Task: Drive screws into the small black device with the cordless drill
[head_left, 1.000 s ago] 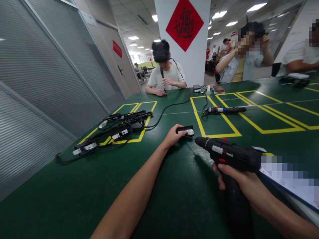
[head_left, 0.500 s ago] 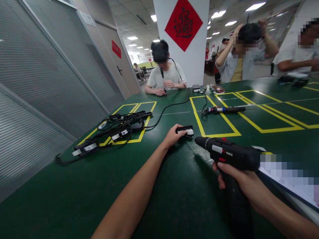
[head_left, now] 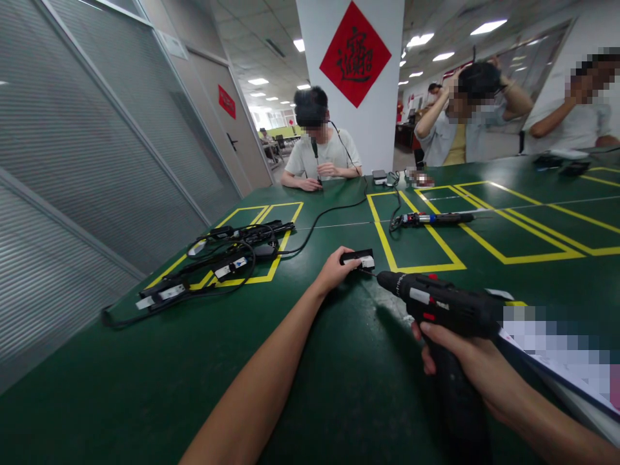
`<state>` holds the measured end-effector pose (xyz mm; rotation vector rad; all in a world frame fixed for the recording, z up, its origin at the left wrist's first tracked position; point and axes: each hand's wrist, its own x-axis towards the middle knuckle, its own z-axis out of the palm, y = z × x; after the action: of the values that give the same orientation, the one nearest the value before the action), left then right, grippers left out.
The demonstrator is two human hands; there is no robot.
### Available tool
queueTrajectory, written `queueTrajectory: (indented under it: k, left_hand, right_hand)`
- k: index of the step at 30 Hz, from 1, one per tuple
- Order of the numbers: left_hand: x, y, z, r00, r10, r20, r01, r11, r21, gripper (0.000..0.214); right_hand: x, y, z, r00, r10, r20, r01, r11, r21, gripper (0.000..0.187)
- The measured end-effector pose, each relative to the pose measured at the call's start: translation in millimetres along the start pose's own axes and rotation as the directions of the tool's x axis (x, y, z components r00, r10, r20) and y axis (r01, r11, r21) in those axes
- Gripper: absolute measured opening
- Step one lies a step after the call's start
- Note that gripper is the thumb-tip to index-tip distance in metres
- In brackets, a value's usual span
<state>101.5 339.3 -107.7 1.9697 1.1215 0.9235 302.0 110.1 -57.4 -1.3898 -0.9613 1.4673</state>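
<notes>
My left hand [head_left: 335, 271] grips a small black block with a white label [head_left: 367, 261] on the green table [head_left: 232, 374]. The thumb lies along its near side and the fingers are over its far side. My right hand [head_left: 448, 345] is wrapped round the handle of a black cordless drill [head_left: 448, 303] with red and white markings. The drill points left, and its thin bit [head_left: 369, 274] reaches the near side of the block. Whether the tip touches the block I cannot tell.
Black power adapters and cables [head_left: 232, 258] lie in a heap on the left. A pen-like tool with a cord [head_left: 436, 219] rests across yellow tape lines. At the right edge is a paper stack [head_left: 557, 368]. Across the table a person [head_left: 322, 145] holds a screwdriver [head_left: 315, 155].
The view has shifted slightly, and the table things sit a little lower. Both hands keep their grip on block and drill. At far right a person's hand has risen to the head.
</notes>
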Motion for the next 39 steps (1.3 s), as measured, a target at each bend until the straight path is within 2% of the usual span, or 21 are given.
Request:
queueTrajectory:
  k: [10,30,39]
  left_hand:
    - [2.1,-6.0,0.1,1.000,0.012,0.002,-0.012,1.000,0.003,0.038]
    - [-1.2,2.2,-2.0,1.000,0.006,-0.005,-0.006,1.000,0.004,0.036]
    - [2.2,-3.9,0.0,1.000,0.005,-0.017,-0.005,1.000,0.005,0.037]
  right_hand:
    - [0.4,-1.2,0.4,1.000,-0.009,0.008,0.009,1.000,-0.026,0.033]
    - [2.1,1.2,0.8,1.000,-0.019,0.007,0.019,1.000,-0.012,0.034]
    - [-0.1,0.0,2.5,1.000,-0.015,-0.007,0.015,1.000,-0.012,0.033]
